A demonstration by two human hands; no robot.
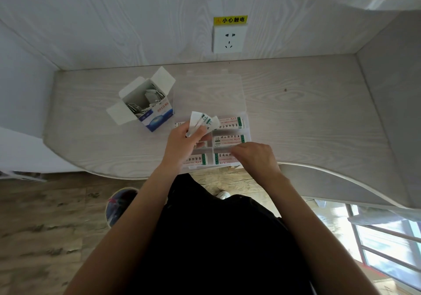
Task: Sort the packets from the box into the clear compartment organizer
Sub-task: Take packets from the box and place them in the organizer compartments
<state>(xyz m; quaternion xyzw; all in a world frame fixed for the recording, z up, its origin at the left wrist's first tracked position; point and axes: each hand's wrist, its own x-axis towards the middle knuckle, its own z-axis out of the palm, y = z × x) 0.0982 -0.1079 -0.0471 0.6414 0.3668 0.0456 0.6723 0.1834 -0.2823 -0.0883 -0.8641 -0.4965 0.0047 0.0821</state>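
While the pale wood-grain desk (307, 117) carries everything, the clear compartment organizer (210, 135) serves as landmark at its near edge, lid open behind it. On the wall beyond the organizer, a white socket (229, 39) sits under a yellow sign (230, 20) reading 小心触电. Left of the organizer stands the opened blue-and-white box (148, 106), packets inside. Over the organizer's left half, the left hand (184, 142) grips white, green-printed packets (201, 121). The right hand (255, 158), fingers curled, rests on the organizer's near right compartments; whether it pinches anything, I cannot tell.

box (157, 114) left of organizer (247, 126) | packets (229, 140) in compartments (desk (319, 124) underneath)
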